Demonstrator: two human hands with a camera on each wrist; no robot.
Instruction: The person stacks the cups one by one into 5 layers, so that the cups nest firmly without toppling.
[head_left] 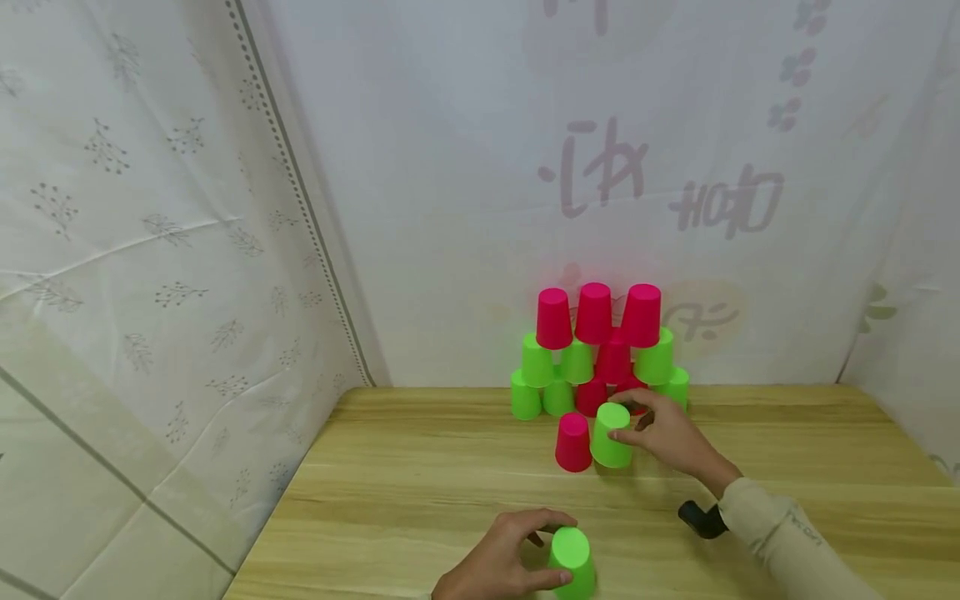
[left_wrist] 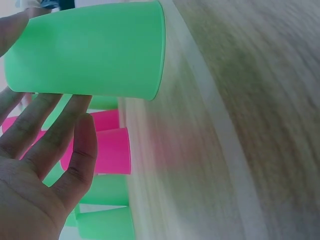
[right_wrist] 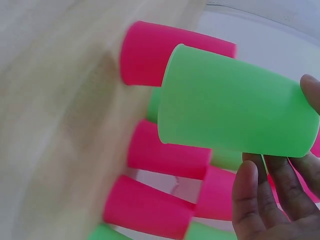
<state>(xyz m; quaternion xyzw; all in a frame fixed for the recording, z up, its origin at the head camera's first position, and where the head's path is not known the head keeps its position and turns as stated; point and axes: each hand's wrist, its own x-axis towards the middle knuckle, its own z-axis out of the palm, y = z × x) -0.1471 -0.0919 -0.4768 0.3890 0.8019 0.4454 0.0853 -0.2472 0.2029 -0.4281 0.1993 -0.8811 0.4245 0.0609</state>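
Near the front of the table, my left hand [head_left: 504, 557] grips an upside-down green cup [head_left: 572, 567] between thumb and fingers. Farther back, my right hand [head_left: 675, 435] pinches another upside-down green cup [head_left: 609, 452] near its closed top. A lone pink cup [head_left: 573, 443] stands mouth down just left of that cup. Behind them rises a stack of upside-down cups in three tiers. Three pink cups [head_left: 594, 313] form its top tier, above mixed green and pink ones. The right wrist view has the held green cup [right_wrist: 230, 102] overlapping the pink cup.
A dark, bent object [head_left: 702, 520] lies on the wooden table [head_left: 405, 483] by my right sleeve. The stack stands at the table's back edge, close to a white printed cloth [head_left: 450, 208]. Another patterned cloth [head_left: 172, 250] hangs along the left side.
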